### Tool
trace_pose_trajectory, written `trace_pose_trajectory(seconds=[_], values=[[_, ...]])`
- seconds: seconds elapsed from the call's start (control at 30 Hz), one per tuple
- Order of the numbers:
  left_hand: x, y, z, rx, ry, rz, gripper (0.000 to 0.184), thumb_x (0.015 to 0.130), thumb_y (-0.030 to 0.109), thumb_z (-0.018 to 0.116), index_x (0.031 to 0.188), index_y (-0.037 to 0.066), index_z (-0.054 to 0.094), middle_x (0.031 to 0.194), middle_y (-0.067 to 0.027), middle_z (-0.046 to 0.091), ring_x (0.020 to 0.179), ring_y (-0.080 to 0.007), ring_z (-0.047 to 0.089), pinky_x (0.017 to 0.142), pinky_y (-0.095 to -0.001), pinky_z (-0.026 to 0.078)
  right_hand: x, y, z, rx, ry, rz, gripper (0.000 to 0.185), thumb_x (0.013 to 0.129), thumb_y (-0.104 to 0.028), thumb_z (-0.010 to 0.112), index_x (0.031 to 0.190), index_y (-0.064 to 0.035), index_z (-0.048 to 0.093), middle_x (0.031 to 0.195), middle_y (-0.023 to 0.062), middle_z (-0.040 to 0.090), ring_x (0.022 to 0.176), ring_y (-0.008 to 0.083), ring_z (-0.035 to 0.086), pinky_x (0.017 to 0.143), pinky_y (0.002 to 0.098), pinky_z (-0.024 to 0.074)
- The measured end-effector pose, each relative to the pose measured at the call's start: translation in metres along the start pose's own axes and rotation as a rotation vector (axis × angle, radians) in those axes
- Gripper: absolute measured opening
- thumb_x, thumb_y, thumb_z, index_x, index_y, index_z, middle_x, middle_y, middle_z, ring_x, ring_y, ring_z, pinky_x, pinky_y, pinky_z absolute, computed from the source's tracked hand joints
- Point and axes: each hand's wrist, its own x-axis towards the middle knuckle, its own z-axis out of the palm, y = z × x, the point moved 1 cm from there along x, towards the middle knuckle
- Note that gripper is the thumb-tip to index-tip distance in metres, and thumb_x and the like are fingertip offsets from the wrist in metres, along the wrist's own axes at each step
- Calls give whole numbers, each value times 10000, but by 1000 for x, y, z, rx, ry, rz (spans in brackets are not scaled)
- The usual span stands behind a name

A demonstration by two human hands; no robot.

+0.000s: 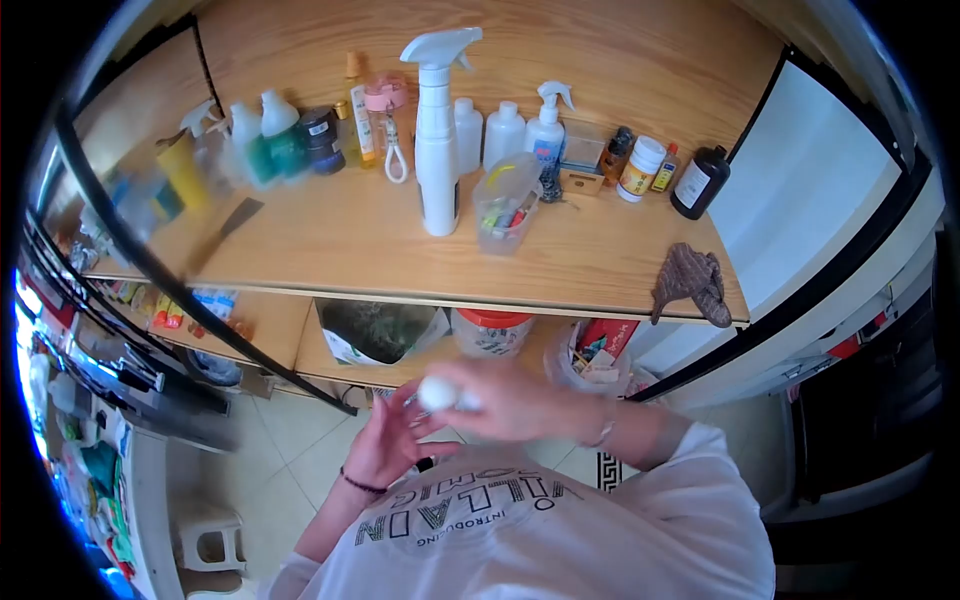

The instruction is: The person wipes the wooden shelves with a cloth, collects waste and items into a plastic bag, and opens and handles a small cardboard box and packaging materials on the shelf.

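Observation:
In front of my chest, below the lower shelf, my right hand (515,398) is closed around a small white bottle (438,393), its rounded white end facing left. The rest of the bottle is mostly hidden by the fingers and blurred. My left hand (388,440), palm up with its fingers apart, is just to the left of the bottle and seems to hold nothing. On the shelf above stand a tall white spray bottle (437,150) and a clear plastic cup (505,210) with small colourful items inside.
Bottles line the wooden shelf (330,240), among them a dark bottle (700,182) at the right. A brown cloth (692,283) hangs over its front edge. Below are a red-lidded container (492,332) and a bin (590,362). A white stool (210,538) stands lower left.

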Motion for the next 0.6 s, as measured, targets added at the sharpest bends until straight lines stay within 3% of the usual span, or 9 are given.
trace_pose_trajectory(seconds=[0.1, 0.13, 0.2, 0.27, 0.37, 0.43, 0.5, 0.57, 0.6], values=[[22, -17, 4, -210, 111, -63, 604, 922, 525, 373, 1315, 67, 381, 1261, -143, 493, 1189, -280, 469, 964, -434, 420, -7, 3, 28, -132, 18, -126, 377, 802, -215, 646, 1121, -55, 525, 974, 146, 590, 893, 308, 586, 775, 381, 472], [21, -19, -14, -371, -85, -145, 543, 918, 478, 428, 1290, 82, 428, 1273, -158, 480, 1220, -318, 432, 977, -429, 414, -7, 2, 26, -277, 80, -228, 368, 804, -212, 641, 1118, -56, 528, 982, 150, 584, 912, 309, 579, 795, 373, 465], [16, -25, -28, -395, -39, -168, 517, 913, 447, 455, 1266, 70, 453, 1272, -165, 479, 1225, -341, 419, 982, -425, 412, -12, 5, -11, -192, 179, -163, 321, 832, -215, 610, 1093, -40, 544, 971, 156, 576, 917, 319, 568, 807, 369, 456], [9, -25, -15, -452, 53, -159, 406, 902, 302, 512, 1209, 36, 500, 1259, -190, 479, 1218, -401, 408, 988, -407, 417, -9, 8, -65, -194, 283, 137, 246, 838, -189, 573, 1038, -45, 574, 950, 162, 595, 866, 325, 586, 742, 392, 471], [6, -20, -13, -320, 124, -41, 377, 882, 239, 533, 1205, 44, 532, 1289, -222, 443, 1242, -384, 388, 981, -410, 428, 17, 62, -142, -514, 552, 243, 311, 848, -192, 560, 1143, -96, 545, 965, 170, 624, 835, 340, 607, 693, 426, 488], [1, -21, -13, -368, 149, 25, 354, 887, 169, 514, 1221, 52, 493, 1265, -205, 471, 1209, -377, 430, 967, -394, 434, 41, 94, -176, -700, 441, 438, 353, 843, -211, 568, 1181, -115, 536, 991, 187, 627, 886, 356, 604, 738, 442, 486], [-4, -27, -26, -479, 19, -47, 382, 880, 165, 528, 1246, 69, 473, 1267, -195, 472, 1183, -366, 459, 921, -399, 466, 54, 143, -187, -778, 354, 363, 387, 826, -237, 590, 1192, -125, 530, 1016, 190, 624, 927, 372, 596, 783, 445, 481], [-12, -35, -33, -486, 53, 57, 398, 888, 174, 532, 1268, 85, 453, 1266, -168, 480, 1148, -333, 500, 827, -377, 507, 64, 158, -182, -821, 222, 418, 433, 806, -254, 617, 1208, -131, 514, 1028, 193, 621, 940, 383, 589, 813, 444, 475], [-14, -36, -35, -405, 77, 47, 408, 894, 186, 534, 1280, 92, 442, 1263, -152, 486, 1137, -310, 517, 779, -348, 513, 65, 181, -186, -797, 274, 279, 445, 798, -252, 624, 1209, -128, 509, 1025, 202, 618, 944, 383, 587, 819, 444, 474]])
